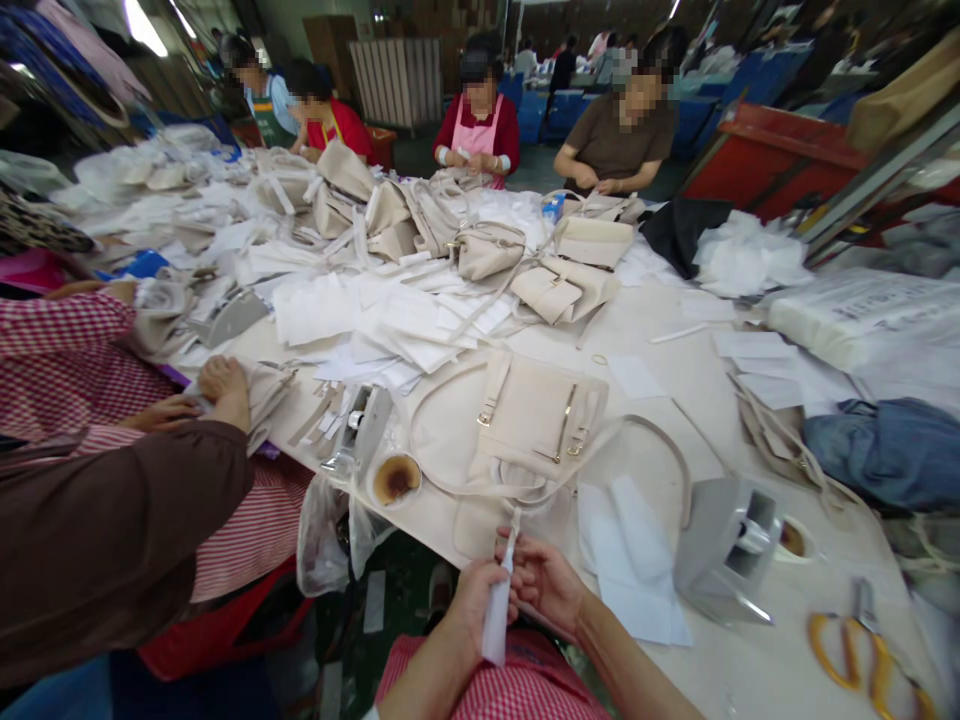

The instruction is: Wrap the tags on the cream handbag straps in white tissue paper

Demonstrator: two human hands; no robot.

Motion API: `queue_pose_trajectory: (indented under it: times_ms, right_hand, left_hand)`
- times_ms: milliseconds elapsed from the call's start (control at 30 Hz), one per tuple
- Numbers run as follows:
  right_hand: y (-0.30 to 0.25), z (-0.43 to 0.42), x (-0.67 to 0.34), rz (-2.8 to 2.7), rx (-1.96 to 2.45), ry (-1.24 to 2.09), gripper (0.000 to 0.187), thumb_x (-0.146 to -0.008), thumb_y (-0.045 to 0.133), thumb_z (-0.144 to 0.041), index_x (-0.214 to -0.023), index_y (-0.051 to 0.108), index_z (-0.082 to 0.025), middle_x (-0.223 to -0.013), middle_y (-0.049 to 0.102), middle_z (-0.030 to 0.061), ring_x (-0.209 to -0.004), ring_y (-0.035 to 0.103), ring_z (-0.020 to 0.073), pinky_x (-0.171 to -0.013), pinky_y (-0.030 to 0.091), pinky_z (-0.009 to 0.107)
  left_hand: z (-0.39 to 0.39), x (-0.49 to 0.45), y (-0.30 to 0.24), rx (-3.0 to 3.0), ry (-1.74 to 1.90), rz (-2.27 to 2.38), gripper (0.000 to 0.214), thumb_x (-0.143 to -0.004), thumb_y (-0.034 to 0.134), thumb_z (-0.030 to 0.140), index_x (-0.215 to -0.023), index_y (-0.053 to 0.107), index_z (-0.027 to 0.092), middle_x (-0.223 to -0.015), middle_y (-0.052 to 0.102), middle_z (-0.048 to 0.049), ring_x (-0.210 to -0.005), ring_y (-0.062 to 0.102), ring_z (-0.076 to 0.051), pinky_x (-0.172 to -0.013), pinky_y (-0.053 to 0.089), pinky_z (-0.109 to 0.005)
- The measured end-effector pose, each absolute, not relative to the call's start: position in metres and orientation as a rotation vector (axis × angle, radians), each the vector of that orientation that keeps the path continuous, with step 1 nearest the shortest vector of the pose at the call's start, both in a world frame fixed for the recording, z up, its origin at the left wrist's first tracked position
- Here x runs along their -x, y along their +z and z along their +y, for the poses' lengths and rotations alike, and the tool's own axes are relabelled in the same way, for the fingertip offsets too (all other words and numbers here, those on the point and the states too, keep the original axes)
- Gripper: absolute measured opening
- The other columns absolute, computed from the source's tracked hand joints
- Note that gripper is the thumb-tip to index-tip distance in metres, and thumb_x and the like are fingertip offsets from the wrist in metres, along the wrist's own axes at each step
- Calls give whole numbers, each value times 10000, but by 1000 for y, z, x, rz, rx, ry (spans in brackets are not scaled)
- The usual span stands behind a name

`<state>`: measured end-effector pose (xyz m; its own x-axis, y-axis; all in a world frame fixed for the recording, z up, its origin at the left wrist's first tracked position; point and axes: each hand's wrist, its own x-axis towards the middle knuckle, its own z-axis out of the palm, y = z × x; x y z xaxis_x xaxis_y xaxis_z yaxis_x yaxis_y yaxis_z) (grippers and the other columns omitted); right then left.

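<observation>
My left hand (472, 598) and my right hand (547, 582) meet low in the head view, just below the table edge. Both are closed on a narrow white strip (498, 600) that runs upright between them. Directly beyond them a cream handbag (534, 418) lies flat on the table, its long strap (660, 450) looping around it. White paper sheets (634, 560) lie to the right of my hands.
A grey metal stand (731, 545) and yellow-handled scissors (847, 640) lie at the right. Another stand (364, 425) and a small cup (396, 478) sit left. Several cream bags and paper are piled at mid-table (450, 240). Co-workers sit at the left (112, 420) and far side.
</observation>
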<state>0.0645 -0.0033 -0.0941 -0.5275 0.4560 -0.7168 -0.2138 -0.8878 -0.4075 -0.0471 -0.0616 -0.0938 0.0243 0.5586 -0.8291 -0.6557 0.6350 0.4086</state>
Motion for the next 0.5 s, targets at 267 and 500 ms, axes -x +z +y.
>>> queue_pose_trajectory:
  times_ms: [267, 500]
  right_hand:
    - [-84, -6, -67, -660, 1238, 2299, 546, -555, 903, -417, -974, 642, -184, -534, 573, -87, -396, 299, 18, -431, 215, 170]
    - [-95, -10, -83, -526, 1051, 2379, 472, -640, 853, -242, -1083, 698, -195, -1052, 750, 102, -452, 385, 16, -472, 326, 186]
  left_hand:
    - [-57, 42, -83, 9, 1050, 1261, 268, -542, 584, 34, -762, 550, 183, -475, 586, 45, -376, 461, -91, -402, 315, -175]
    - [-52, 56, -74, 94, 822, 986, 92, -598, 550, 65, -658, 617, 87, -566, 635, -71, -397, 419, -55, -405, 334, -156]
